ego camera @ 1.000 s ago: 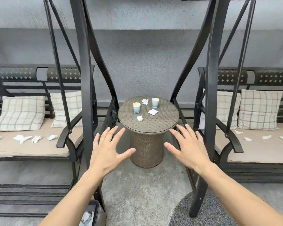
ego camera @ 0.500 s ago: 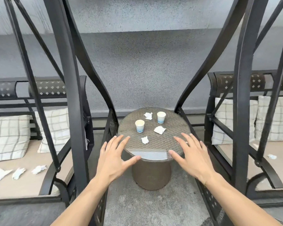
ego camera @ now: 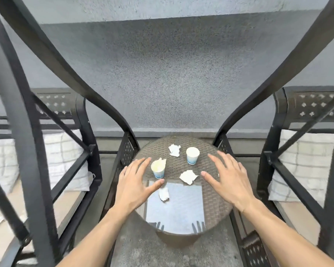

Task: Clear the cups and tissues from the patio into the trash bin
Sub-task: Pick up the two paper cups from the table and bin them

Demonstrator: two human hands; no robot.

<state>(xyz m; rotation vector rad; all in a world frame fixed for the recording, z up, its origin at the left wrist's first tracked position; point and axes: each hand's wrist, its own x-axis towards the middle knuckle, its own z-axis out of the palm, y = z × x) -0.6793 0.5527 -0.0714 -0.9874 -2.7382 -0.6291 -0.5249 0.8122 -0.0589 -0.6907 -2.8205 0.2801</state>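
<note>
I am closer now than a second ago: the round wicker table (ego camera: pixel 216 207) that sat ahead of my reach is under my hands, and the swing frames have slid out to either side. That means the walking part looks done and picking up can start; nothing has been lifted yet.

My left hand (ego camera: pixel 132 185) hovers over the table's left edge, fingers spread wide and empty, thumb tip just beside the base of the near cup (ego camera: pixel 158 169). A tissue seems to be stuffed in that cup's mouth. My right hand (ego camera: pixel 229 179) hovers over the right side, also spread wide and holding nothing, thumb near the crumpled tissue (ego camera: pixel 188 176) at the table's middle. The far cup (ego camera: pixel 192 155) stands upright toward the back edge, with another tissue (ego camera: pixel 174 150) just to its left. A small tissue (ego camera: pixel 164 194) lies toward the front edge, on the bright reflection in the tabletop.

More tissues lie on the left bench seat (ego camera: pixel 0 239). I see no trash bin from here.

Room is tight at the sides: the dark metal swing frame (ego camera: pixel 108 110) curves down to the table's back left, and its twin closes in on the right. Above the tabletop it is open, so I judge lifting straight up is the safe way out.
</note>
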